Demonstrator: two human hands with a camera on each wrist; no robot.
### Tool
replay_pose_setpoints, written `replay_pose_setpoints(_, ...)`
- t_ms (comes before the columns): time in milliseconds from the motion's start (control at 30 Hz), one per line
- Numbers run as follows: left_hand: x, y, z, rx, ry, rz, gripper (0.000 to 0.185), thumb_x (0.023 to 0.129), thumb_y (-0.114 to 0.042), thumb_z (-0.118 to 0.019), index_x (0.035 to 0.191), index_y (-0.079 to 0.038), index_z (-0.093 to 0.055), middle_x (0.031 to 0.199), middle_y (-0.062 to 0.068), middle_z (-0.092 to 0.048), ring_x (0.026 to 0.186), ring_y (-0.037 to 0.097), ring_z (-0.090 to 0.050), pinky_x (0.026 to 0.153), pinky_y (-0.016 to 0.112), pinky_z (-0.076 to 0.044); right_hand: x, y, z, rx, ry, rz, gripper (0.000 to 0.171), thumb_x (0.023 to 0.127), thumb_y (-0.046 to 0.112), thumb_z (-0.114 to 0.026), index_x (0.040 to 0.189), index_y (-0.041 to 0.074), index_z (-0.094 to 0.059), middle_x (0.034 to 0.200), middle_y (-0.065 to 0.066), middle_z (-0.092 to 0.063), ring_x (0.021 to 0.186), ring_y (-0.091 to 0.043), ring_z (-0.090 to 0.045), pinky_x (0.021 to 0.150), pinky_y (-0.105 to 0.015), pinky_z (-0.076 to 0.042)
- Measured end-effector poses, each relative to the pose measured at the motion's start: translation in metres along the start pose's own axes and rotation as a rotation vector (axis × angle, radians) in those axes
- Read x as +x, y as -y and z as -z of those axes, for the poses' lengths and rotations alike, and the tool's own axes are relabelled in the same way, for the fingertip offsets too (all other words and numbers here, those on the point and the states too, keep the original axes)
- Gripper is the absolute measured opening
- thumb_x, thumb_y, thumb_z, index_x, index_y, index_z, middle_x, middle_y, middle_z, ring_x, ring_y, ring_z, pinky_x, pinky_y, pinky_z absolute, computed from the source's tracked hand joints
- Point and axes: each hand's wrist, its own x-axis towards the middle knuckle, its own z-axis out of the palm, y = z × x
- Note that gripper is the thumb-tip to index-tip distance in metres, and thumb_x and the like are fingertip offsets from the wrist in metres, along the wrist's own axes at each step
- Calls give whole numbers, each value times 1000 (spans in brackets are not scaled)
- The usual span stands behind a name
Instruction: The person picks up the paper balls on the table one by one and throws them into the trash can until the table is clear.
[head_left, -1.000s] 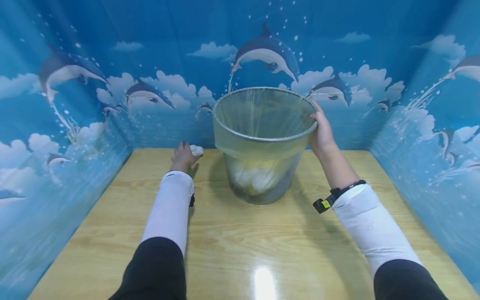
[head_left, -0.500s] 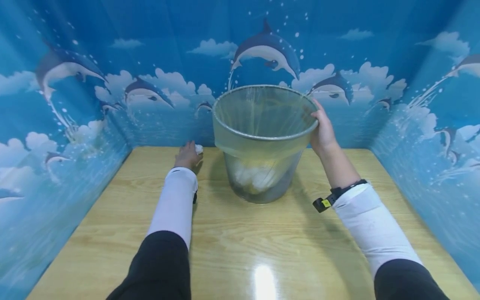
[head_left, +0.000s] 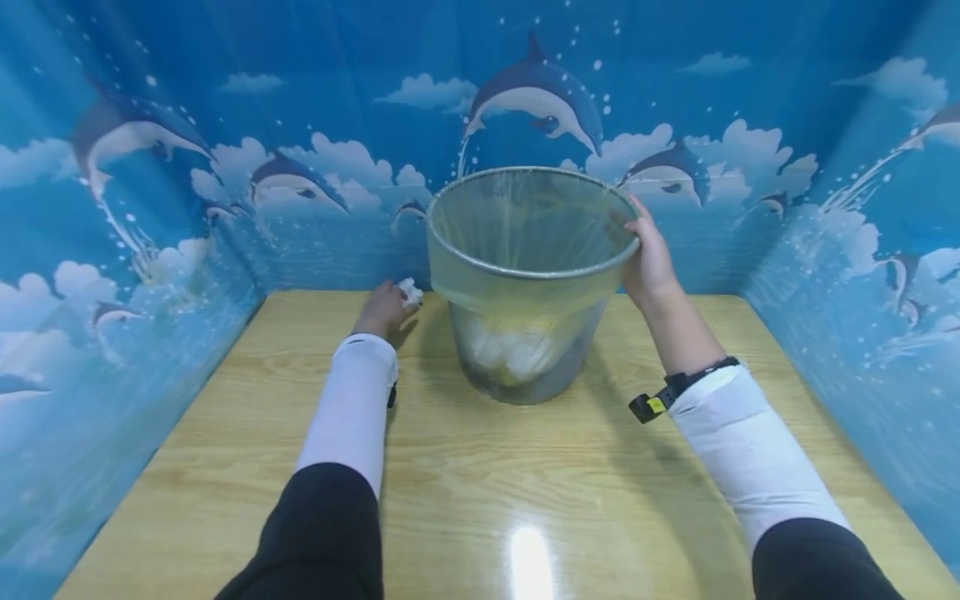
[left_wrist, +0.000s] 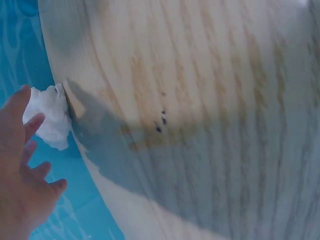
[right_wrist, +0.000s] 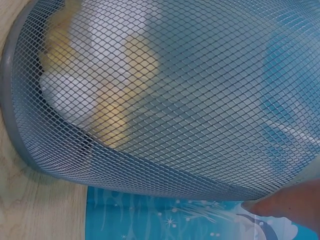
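Note:
A round mesh wastebasket (head_left: 525, 333), lined with a translucent bag, stands upright on the table. My right hand (head_left: 651, 258) grips its rim at the right, the thumb outside and the fingers inside. In the right wrist view, that thumb shows beside the mesh wall at the lower right. At the back edge of the table, left of the wastebasket, my left hand (head_left: 384, 307) holds a crumpled white tissue (head_left: 409, 292) at its fingertips. The left wrist view shows the tissue (left_wrist: 50, 115) against the fingers, partly covered by them.
White and yellowish crumpled pieces (right_wrist: 107, 65) lie in the bottom of the wastebasket, seen through the mesh. A blue dolphin-print curtain (head_left: 337, 100) closes the back and both sides of the wooden table (head_left: 450, 492). Small dark specks (left_wrist: 162, 120) mark the tabletop.
My left hand has moved a little to the right, and the tissue has shifted right with it. The right hand stays on the wastebasket's rim, and the wastebasket stays in place.

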Motion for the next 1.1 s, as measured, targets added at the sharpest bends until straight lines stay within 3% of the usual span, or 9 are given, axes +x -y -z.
replay_pose_setpoints(133,4,-2,-4,-49,-32,-27,58,98,-35,-54,143,-1,-37,154,24,-23,142,42,-23,117,52,-20,1,-2,0,-6,-4,18,66,93,14,-23,157,18,-5,162,0,-8,147,-22,-14,120,-39,-13)
replay_pose_setpoints(300,-11,-14,-5,-10,73,-33,70,100,-32,-51,154,-4,-18,158,24,-17,145,45,-15,118,53,-15,1,-3,2,-11,-1,10,67,93,14,-24,157,18,-4,163,1,-7,147,-22,-13,120,-40,-12)
replay_pose_setpoints(500,-16,-15,-10,-16,126,0,54,100,-31,-50,147,-8,-36,146,22,-38,135,41,-35,112,54,-29,1,-3,1,-9,10,13,66,93,14,-24,157,18,-4,162,1,-7,147,-22,-14,120,-40,-12)
replay_pose_setpoints(700,-15,-15,-9,-26,124,22,46,99,-28,-48,142,-11,-42,142,18,-42,132,39,-39,110,54,-33,3,0,0,-5,4,30,66,94,15,-24,157,19,-6,162,1,-10,146,-22,-16,119,-39,-15)
replay_pose_setpoints(900,-12,-12,-9,-4,111,-13,41,97,-19,-48,136,-7,-49,137,21,-47,128,41,-43,108,54,-35,3,0,1,18,4,40,63,95,15,-24,156,18,-11,161,0,-15,145,-23,-19,118,-39,-17)
replay_pose_setpoints(1100,-6,-5,-11,-22,133,4,42,96,-17,-52,136,-6,-50,138,20,-49,128,40,-45,108,53,-36,3,-2,2,5,-6,22,66,94,15,-24,157,18,-4,162,1,-8,147,-21,-16,119,-37,-15)
